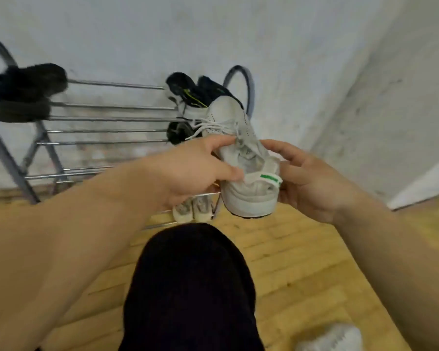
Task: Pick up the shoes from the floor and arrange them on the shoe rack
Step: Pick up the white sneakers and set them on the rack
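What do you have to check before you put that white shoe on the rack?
1. Grip: left hand and right hand both hold the white shoe: ok.
2. Free room on the shoe rack, between the black fuzzy shoes and the black sneakers: ok.
3. Laces tucked in: not ok, they hang loose near the bars.
4. Sole clean: cannot tell, it is hidden.
5. All shoes off the floor: not ok, another white shoe lies there.
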